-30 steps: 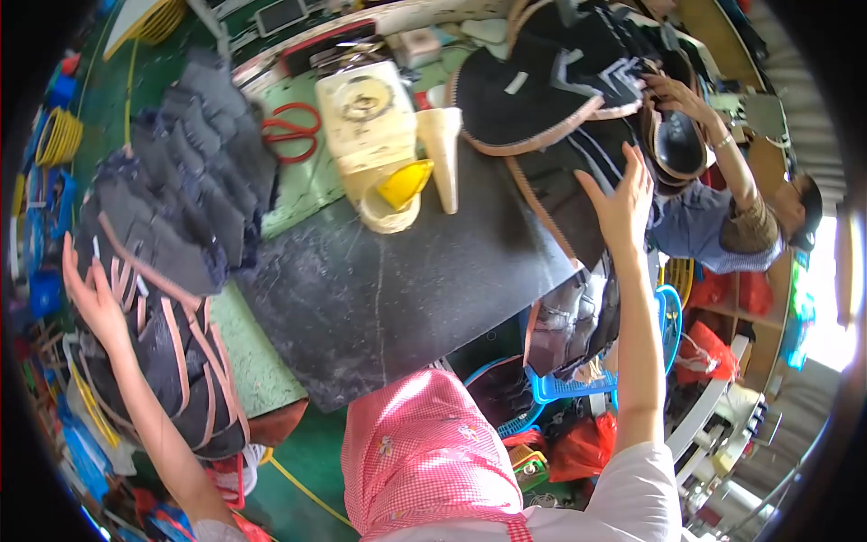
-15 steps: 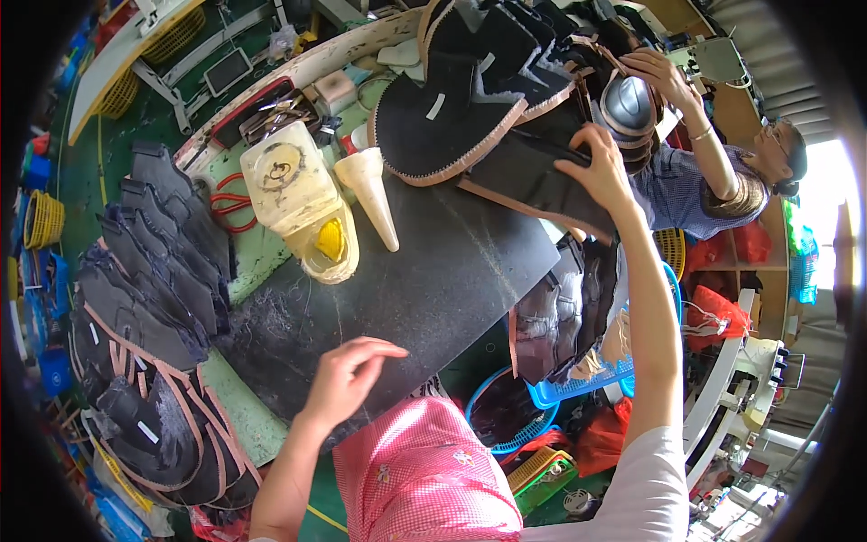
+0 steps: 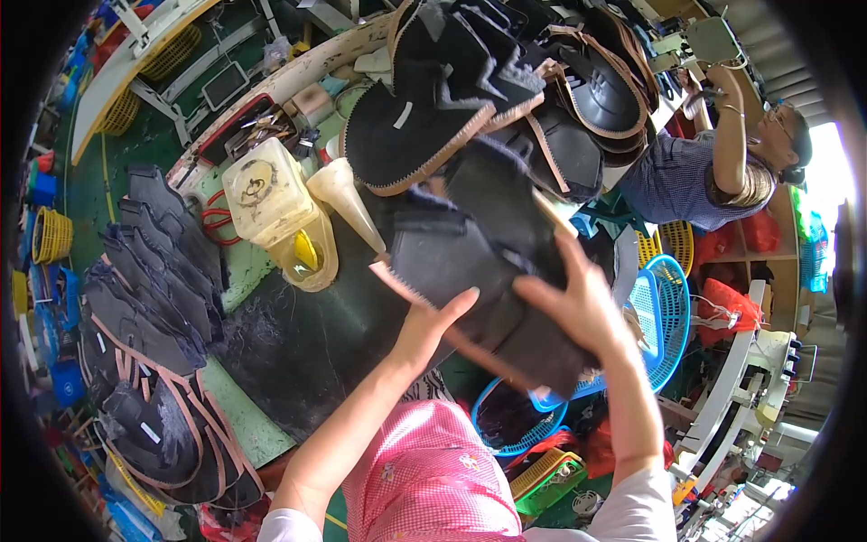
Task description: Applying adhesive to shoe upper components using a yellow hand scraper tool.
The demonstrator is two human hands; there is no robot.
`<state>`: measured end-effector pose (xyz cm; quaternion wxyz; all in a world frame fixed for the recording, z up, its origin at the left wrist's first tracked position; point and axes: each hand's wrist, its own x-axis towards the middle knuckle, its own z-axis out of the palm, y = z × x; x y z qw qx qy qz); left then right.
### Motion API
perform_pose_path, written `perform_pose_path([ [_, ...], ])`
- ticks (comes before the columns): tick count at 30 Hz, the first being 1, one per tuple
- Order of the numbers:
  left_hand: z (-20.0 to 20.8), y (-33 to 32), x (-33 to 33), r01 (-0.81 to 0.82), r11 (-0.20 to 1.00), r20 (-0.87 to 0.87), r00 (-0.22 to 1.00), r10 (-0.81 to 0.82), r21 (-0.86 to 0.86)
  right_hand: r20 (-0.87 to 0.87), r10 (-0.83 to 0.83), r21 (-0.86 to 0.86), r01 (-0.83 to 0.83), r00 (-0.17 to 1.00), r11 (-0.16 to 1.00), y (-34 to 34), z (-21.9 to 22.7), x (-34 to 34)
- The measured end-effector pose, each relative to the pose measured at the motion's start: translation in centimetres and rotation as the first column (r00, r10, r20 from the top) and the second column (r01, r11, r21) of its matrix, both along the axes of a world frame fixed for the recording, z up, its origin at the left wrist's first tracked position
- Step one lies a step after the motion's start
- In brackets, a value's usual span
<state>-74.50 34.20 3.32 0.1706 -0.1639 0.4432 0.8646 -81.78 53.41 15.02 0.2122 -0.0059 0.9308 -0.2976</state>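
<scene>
Between my hands is a black shoe-upper piece (image 3: 442, 257) with a pinkish-tan edge, tilted above the near right side of the dark work board (image 3: 307, 352). My left hand (image 3: 423, 336) grips its near edge, thumb on top and fingers mostly hidden beneath. My right hand (image 3: 585, 303), smeared by motion, holds its right side with thumb and fingers. Whether the piece is one layer or more, I cannot tell. Just beyond lies a pile of black fleecy-lined pieces (image 3: 406, 149) with toothed tan edges. Left of it stand a cream plastic container (image 3: 275, 212) and a cream cone (image 3: 348, 203).
Dark pieces are stacked at the left (image 3: 167, 271), with more tan-edged uppers (image 3: 149, 434) nearer me. Red-handled scissors (image 3: 217, 217) lie behind the container. A blue basket (image 3: 675, 330) and a round blue basket (image 3: 515, 447) stand right. A co-worker (image 3: 691, 176) works at far right.
My right hand has come down from the pile, bringing the black upper piece toward me. My left hand, empty before, has moved up and right and now grips it too.
</scene>
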Motion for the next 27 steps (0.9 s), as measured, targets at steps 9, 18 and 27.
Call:
perform_pose_path([
  [9,0.2,-3.0,5.9,-0.132,0.95,0.121,0.978,0.172,-0.283,0.02,0.012,-0.302,-0.005,1.0,0.953,-0.9,-9.4,7.2],
  [18,-0.5,-2.7,8.9,-0.328,0.943,0.18,0.926,0.333,-0.061,-0.16,0.297,-0.148,-0.321,0.941,0.935,-4.7,-5.6,6.8],
  [27,5.2,-11.2,15.9,-0.309,0.882,0.009,0.942,0.334,-0.356,0.35,0.531,-0.758,-0.099,0.772,0.645,-8.2,-3.9,11.5],
])
